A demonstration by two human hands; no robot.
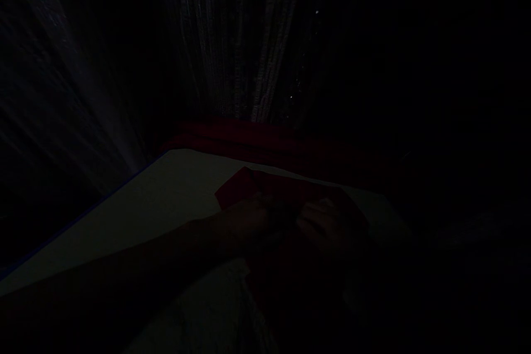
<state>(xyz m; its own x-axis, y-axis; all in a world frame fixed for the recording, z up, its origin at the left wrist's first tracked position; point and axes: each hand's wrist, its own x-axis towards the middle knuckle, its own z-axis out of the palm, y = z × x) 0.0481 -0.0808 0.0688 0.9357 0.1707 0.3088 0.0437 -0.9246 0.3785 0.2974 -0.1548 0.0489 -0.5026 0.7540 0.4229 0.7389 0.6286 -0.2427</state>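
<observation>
Lying in deep gloom, pale table (157, 204) beneath curtains (236, 55), hands (249, 218) on red cloth (244, 185), finger spread untellable.

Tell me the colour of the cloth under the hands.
Red, though dim; the cloth shows in the head view, on the pale surface.

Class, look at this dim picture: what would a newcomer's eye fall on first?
First, the red cloth at the centre, lying on a pale surface. The left hand and right hand rest on its near edge, grip unclear in the dark. Behind hangs a pale striped curtain.
</observation>
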